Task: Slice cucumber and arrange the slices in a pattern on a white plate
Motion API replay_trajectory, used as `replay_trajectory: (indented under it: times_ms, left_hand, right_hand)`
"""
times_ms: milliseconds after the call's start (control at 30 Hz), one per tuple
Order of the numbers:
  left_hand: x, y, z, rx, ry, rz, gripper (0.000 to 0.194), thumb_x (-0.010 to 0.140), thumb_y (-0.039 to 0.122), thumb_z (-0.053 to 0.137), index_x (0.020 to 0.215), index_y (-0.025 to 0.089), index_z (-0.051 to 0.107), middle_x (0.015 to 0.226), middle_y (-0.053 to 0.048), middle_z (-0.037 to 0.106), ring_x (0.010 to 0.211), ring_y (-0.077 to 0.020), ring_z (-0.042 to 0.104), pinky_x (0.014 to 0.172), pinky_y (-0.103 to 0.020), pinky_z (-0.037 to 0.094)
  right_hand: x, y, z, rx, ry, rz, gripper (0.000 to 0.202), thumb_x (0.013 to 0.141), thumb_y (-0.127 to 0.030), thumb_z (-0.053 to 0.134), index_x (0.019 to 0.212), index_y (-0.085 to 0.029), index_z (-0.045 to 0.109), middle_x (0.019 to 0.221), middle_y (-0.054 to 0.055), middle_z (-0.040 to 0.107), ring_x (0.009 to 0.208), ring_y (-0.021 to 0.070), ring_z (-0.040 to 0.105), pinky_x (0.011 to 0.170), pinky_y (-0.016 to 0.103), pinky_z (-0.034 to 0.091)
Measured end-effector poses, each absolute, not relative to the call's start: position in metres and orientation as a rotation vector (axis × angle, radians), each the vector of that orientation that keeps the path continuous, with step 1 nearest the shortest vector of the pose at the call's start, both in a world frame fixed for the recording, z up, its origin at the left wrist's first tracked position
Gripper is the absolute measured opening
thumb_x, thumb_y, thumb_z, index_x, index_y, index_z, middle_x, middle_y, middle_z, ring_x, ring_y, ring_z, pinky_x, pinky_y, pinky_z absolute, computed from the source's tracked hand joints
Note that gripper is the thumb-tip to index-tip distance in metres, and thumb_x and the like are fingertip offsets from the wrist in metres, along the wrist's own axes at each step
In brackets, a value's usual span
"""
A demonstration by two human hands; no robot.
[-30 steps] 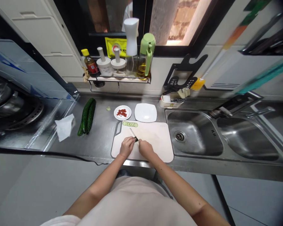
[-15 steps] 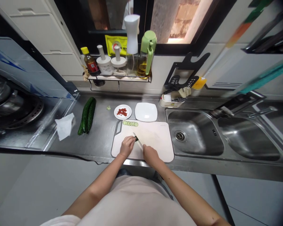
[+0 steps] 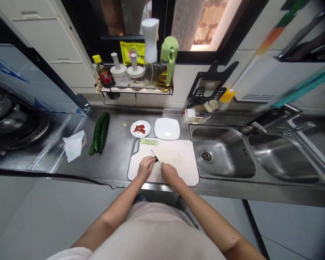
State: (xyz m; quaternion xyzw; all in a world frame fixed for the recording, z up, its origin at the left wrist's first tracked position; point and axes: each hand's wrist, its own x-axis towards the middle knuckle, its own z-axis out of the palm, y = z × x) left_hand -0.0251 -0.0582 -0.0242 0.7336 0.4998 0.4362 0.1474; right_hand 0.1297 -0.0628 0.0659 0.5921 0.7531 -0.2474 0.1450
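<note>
My left hand (image 3: 146, 167) is closed on a small dark green piece of cucumber (image 3: 156, 159) over the white cutting board (image 3: 182, 162). In my right hand (image 3: 170, 173) is a knife (image 3: 156, 156), its blade pointing up and left across the cucumber piece. Most of the piece is hidden by my fingers and the blade. A row of cucumber slices (image 3: 149, 142) lies along the board's far left edge. Beyond the board stand a small plate (image 3: 132, 130) of chopped red bits and a square white plate (image 3: 167, 129).
Whole cucumbers (image 3: 99, 133) and a white paper towel (image 3: 74, 146) lie to the left on the steel counter. A double sink (image 3: 223, 151) adjoins the board's right side. A shelf (image 3: 141, 90) of seasoning bottles hangs above, and a pot (image 3: 8, 117) stands far left.
My right hand and the knife have shifted slightly up and to the left, with the blade tip farther past the cucumber piece. My left hand stays nearly in place.
</note>
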Motion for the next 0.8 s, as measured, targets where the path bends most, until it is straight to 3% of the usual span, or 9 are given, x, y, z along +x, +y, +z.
replay_trajectory:
  times_ms: [800]
  left_hand:
    - [-0.025,-0.059,-0.023,2.096,1.449,1.246,0.018,0.089,0.018,0.051,0.096,0.02,0.067,0.095,-0.007,0.068,0.095,-0.0167,0.061,0.085,-0.035,0.052]
  right_hand:
    - [0.123,-0.066,0.068,1.759,2.145,-0.697,0.027,0.088,-0.005,0.035,0.109,-0.013,0.051,0.098,0.015,0.066,0.095,0.0195,0.064,0.074,0.027,0.045]
